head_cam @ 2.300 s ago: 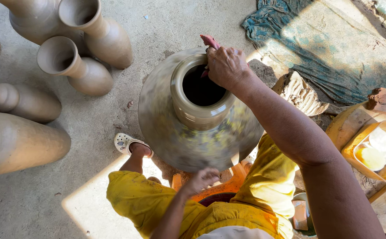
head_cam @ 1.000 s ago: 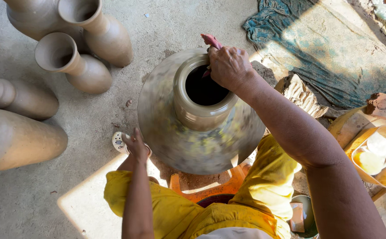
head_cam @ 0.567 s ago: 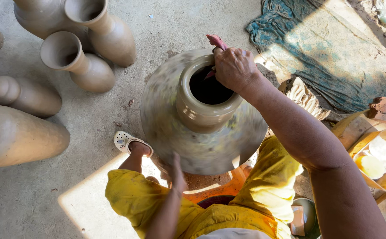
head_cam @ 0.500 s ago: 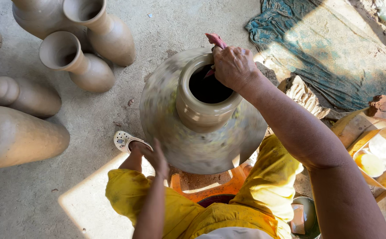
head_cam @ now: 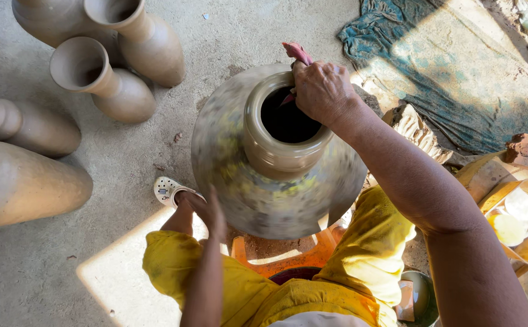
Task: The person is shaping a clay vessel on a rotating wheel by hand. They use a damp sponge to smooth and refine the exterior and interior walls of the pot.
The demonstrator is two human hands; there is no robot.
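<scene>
While the big clay pot (head_cam: 276, 175) stands at the middle of the view, its belly blurred, the right hand (head_cam: 321, 91) rests on the rim with fingers closed around a small red tool (head_cam: 297, 53) at the dark, hollow mouth. The left hand (head_cam: 206, 209) lies flat against the pot's lower left side, fingers spread. Left of the pot, well apart, unfired vases (head_cam: 103, 79) lie and stand on the concrete floor (head_cam: 46, 272). Right of the pot lie a teal cloth (head_cam: 457, 66) and a yellow basin (head_cam: 518, 218); an orange stool (head_cam: 288, 254) shows beneath it.
</scene>
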